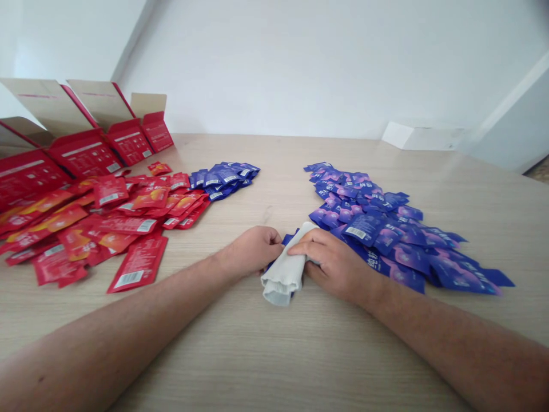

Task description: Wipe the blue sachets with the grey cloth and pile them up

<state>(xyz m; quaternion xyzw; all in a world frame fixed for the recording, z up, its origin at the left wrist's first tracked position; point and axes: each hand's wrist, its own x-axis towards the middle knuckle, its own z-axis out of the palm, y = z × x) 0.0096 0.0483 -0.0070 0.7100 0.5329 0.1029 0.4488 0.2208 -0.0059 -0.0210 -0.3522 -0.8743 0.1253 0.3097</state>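
At the table's middle, my right hand is closed around a white, rolled or folded fabric piece with a ribbed, sock-like cuff at its near end. The exact kind of this piece does not show. Just left of it, my left hand is pinched on a blue packet, which lies mostly behind the white piece. A spread pile of blue-purple packets begins right beside my right hand. Farther left, beyond my left hand, is a smaller stack of blue packets with printed labels.
Red and orange packets cover the table's left side. Behind them stand several open red boxes with raised flaps. A white box lies at the back right, near the wall.
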